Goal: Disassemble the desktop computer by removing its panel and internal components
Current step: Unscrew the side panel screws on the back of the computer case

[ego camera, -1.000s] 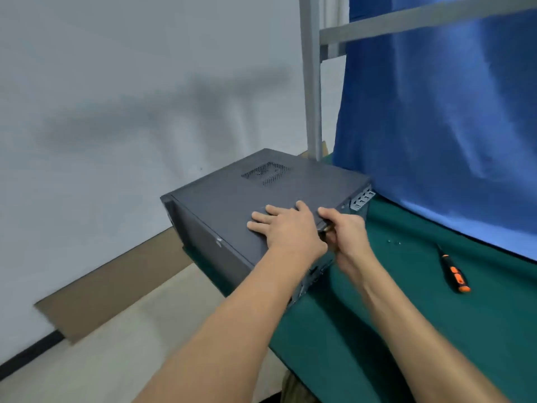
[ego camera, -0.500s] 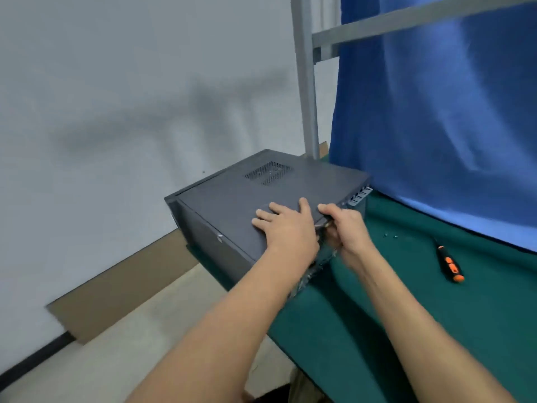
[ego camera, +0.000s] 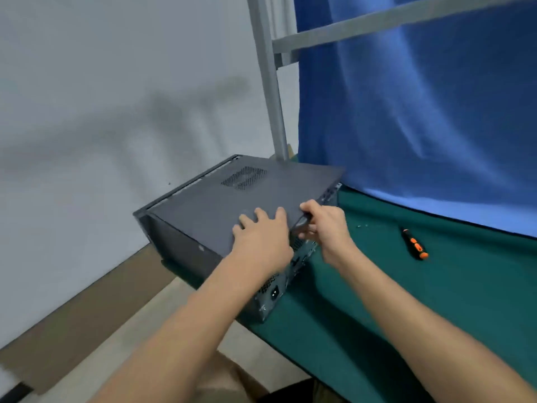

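A dark grey desktop computer case (ego camera: 186, 242) lies on its side at the left end of the green table. Its top panel (ego camera: 261, 193), with a vent grille, sits shifted toward me, leaving a thin gap along the far left edge and overhanging the rear. My left hand (ego camera: 261, 237) lies flat with straight fingers on the panel's near part. My right hand (ego camera: 325, 225) grips the handle at the panel's rear edge, thumb on top and fingers curled under it. The case's rear face with the power socket (ego camera: 274, 292) shows below my left wrist.
A black and orange screwdriver (ego camera: 414, 244) lies on the green table (ego camera: 436, 301) to the right. Two small screws (ego camera: 362, 226) rest near my right hand. A blue cloth (ego camera: 421, 112) hangs behind, beside a grey metal post (ego camera: 271, 97). The table's left edge drops to the floor.
The panel has slid toward me and lifted at its rear edge, opening a gap along the case's far side. Both hands moved back with it, and the view shifted.
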